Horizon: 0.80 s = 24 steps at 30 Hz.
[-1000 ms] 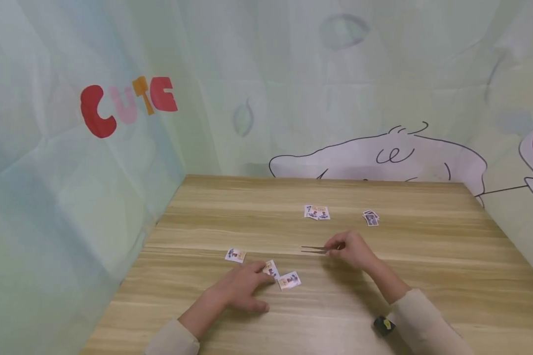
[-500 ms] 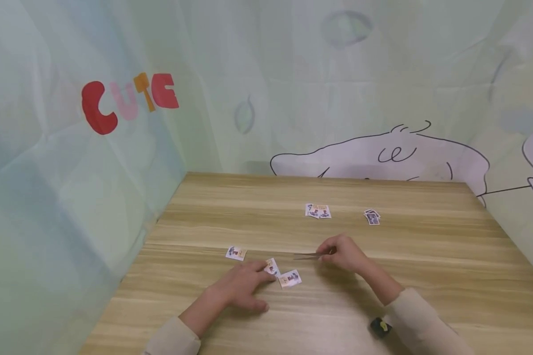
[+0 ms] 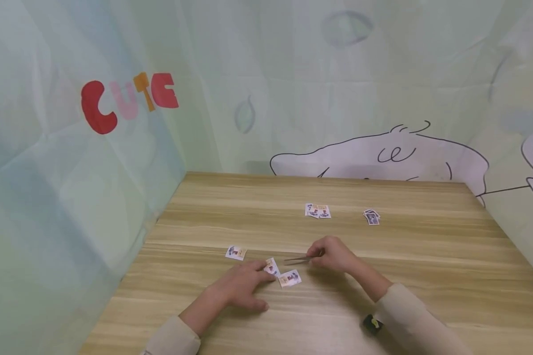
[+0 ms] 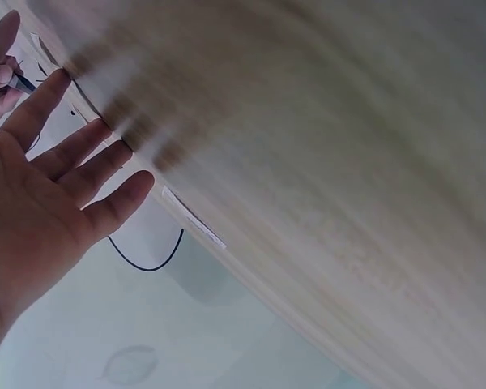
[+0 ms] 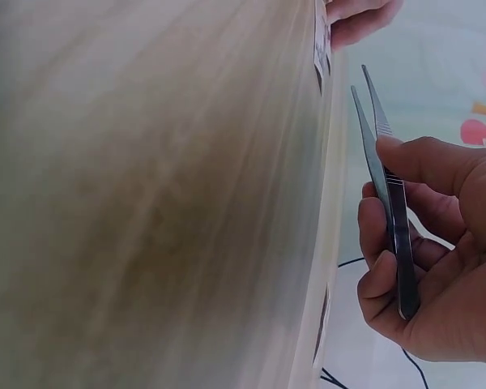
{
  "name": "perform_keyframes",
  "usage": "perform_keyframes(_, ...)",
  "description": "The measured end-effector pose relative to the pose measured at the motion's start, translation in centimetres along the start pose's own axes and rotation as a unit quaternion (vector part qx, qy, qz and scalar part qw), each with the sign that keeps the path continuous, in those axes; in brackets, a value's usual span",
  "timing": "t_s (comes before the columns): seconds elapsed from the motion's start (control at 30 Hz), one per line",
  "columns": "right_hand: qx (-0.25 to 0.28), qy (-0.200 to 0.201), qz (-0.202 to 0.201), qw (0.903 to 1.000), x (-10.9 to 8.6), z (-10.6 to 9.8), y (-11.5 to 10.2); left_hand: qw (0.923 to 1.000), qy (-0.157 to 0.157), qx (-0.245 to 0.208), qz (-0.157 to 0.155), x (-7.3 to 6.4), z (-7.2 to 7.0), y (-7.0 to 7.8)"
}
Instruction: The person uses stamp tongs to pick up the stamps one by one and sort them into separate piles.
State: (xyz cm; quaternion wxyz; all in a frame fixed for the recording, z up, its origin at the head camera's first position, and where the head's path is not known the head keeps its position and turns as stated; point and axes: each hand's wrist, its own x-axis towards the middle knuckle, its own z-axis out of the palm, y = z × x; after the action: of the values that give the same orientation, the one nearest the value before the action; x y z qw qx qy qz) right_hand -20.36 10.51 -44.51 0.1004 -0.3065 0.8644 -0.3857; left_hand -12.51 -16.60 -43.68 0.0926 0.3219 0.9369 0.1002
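Observation:
My right hand holds metal tweezers between thumb and fingers. Their tips point left, slightly apart, with nothing between them. They hover just behind two small white-edged picture stamps, the nearer-right stamp and the middle stamp. My left hand lies palm down, fingers spread and extended, its fingertips on or over the edge of the middle stamp, which they partly cover. Another stamp lies flat just beyond the left hand.
Overlapping picture stamps lie farther back on the wooden table. A small pile of dark stamps is to their right. Beside the right sleeve sits a small black object with a yellow mark. Printed curtains border the table.
My right hand has moved left and slightly nearer with the tweezers, bringing their tips close to the stamps by my left hand. The left hand and the stamps have stayed put.

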Motion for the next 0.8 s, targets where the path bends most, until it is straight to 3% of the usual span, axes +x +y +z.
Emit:
perform_keyframes(0.47, -0.006, -0.008, -0.001, 0.9999, 1.4, 1.0, -0.2, 0.9998, 0.012, 0.002, 0.012, 0.1, 0.4, -0.3)
perform_keyframes(0.8, -0.010, -0.038, -0.006, 0.9992, 2.2, 1.2, -0.5, 0.9998, 0.012, -0.009, 0.011, 0.2, 0.0, -0.2)
